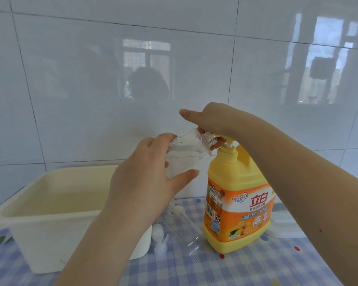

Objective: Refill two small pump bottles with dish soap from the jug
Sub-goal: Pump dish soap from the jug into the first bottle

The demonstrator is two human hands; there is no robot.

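My jug [236,182] is yellow with an orange label. Left of it sits a cream tub [50,203]; under it lies a blue-and-white checked cloth [194,269].
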